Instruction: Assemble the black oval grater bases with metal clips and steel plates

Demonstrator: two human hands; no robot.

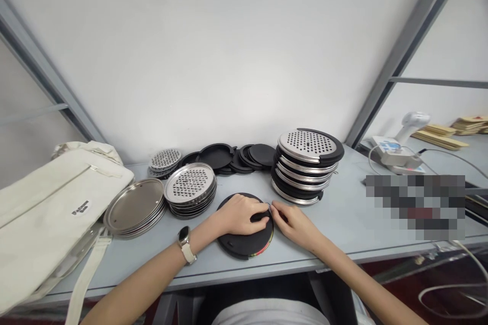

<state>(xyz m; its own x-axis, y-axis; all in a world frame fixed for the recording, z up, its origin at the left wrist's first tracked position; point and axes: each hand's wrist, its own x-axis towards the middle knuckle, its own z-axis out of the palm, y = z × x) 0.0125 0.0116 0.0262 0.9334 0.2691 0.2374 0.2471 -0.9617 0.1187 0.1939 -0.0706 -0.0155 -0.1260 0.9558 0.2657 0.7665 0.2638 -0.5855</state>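
A black round disc point(238, 245) with a thin coloured strip along its lower right edge lies flat on the table in front of me. My left hand point(246, 215) rests over it, its fingers curled and pressed at the right side of the disc. At the same rim, my right hand point(292, 219) is closed in a pinch; a small thin, light thing shows by the fingertips, too small to name. Just behind stands a tall stack of perforated metal plates with black rims point(307, 144).
To the left are stacked grater-like metal plates point(190, 183), plain round metal plates point(135, 205) and a cream backpack point(57, 213). Black round covers point(217, 156) lie along the wall. A white handheld device point(414, 124) on a base and a cable stand at the right.
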